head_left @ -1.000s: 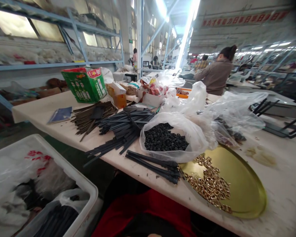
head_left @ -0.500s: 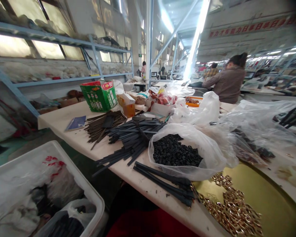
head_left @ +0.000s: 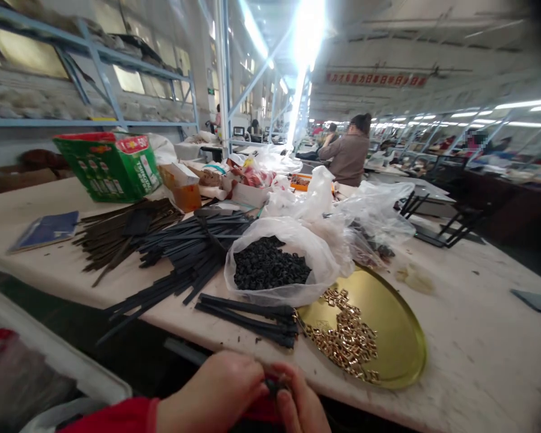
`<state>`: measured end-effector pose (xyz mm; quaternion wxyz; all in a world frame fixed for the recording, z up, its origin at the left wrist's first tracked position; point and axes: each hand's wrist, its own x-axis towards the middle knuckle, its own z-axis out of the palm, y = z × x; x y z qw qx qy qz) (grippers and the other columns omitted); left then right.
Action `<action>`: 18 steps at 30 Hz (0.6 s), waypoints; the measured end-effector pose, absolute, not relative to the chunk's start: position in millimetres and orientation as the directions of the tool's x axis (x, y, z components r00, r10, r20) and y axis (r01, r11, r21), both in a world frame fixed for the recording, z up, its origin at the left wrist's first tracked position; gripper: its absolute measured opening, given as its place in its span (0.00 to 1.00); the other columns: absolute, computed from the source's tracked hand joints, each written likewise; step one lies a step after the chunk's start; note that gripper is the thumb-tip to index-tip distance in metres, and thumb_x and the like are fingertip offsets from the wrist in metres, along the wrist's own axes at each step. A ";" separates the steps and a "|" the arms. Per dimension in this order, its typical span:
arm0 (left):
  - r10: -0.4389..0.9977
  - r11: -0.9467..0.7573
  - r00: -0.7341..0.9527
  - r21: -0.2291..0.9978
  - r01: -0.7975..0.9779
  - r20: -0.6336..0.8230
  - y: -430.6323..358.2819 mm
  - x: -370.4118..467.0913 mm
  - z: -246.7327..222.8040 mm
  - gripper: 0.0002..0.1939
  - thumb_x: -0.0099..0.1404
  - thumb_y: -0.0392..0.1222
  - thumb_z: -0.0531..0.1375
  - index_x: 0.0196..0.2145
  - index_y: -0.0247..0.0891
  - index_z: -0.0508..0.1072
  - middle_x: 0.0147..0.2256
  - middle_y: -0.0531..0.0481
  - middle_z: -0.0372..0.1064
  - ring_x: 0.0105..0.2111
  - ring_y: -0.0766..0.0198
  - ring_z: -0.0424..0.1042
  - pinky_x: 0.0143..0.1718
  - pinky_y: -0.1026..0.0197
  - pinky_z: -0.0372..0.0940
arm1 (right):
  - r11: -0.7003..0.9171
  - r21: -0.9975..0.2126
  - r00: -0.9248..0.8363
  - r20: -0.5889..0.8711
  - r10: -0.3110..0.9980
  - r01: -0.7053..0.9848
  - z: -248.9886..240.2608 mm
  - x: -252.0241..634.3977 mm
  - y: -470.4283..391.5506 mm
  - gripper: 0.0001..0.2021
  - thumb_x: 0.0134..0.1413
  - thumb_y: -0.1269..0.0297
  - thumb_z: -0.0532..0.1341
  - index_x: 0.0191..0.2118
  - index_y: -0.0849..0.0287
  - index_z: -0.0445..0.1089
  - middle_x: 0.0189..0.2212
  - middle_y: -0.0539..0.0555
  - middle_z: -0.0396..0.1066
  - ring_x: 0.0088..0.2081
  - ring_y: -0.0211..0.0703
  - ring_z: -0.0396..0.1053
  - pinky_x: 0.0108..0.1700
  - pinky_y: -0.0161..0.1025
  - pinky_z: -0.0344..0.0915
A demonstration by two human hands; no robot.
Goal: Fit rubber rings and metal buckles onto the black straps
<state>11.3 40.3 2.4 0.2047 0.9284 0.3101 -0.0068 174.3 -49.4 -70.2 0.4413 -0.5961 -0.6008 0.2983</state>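
Two hands, bottom centre: left hand (head_left: pixel 228 385) and right hand (head_left: pixel 300 400), fingers of both pinching one dark piece (head_left: pixel 272 385) between them; mostly covered, its long axis can't be told. One dark strip (head_left: pixel 184 350) left of them, outer end pointing upper left. Lower right: one gold tray (head_left: pixel 401 325), gold buckles (head_left: pixel 349 337) too many to count. Centre: one plastic bag (head_left: pixel 327 270).

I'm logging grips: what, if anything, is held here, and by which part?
A dark piece is held between the left hand and right hand; which part cannot be told.
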 end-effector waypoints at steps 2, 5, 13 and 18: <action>0.554 -0.817 0.832 0.201 0.540 0.019 67.0 21.4 8.3 0.06 0.64 0.38 0.54 0.32 0.39 0.70 0.30 0.51 0.69 0.31 0.61 0.68 0.32 0.61 0.62 | 0.141 -0.801 0.085 0.233 0.969 0.582 -55.7 213.0 -30.3 0.21 0.58 0.50 0.46 0.50 0.58 0.61 0.36 0.57 0.73 0.37 0.47 0.71 0.38 0.40 0.68; 0.503 -0.863 0.848 0.033 0.505 0.169 102.4 31.9 -6.1 0.06 0.63 0.35 0.54 0.36 0.40 0.70 0.32 0.50 0.68 0.32 0.59 0.68 0.33 0.59 0.61 | -0.051 -0.604 0.225 0.217 0.950 0.796 -41.5 286.1 3.5 0.20 0.60 0.56 0.44 0.49 0.60 0.64 0.47 0.63 0.68 0.49 0.52 0.66 0.50 0.49 0.62; 0.418 -0.868 0.766 -0.034 0.495 0.488 132.8 33.2 -60.6 0.12 0.65 0.36 0.50 0.42 0.41 0.70 0.38 0.49 0.71 0.38 0.60 0.69 0.40 0.58 0.61 | 0.067 -0.548 0.072 0.227 0.971 0.834 -49.4 385.1 89.2 0.20 0.58 0.56 0.48 0.48 0.60 0.68 0.51 0.60 0.67 0.52 0.51 0.63 0.54 0.50 0.58; 0.387 -0.874 0.756 -0.050 0.483 0.528 131.6 28.6 -67.2 0.12 0.66 0.39 0.49 0.42 0.42 0.70 0.38 0.50 0.71 0.37 0.61 0.69 0.40 0.60 0.62 | 0.271 -0.588 -0.154 0.241 0.958 0.762 -43.3 371.3 93.6 0.19 0.60 0.58 0.46 0.50 0.56 0.67 0.52 0.56 0.66 0.53 0.46 0.62 0.55 0.45 0.57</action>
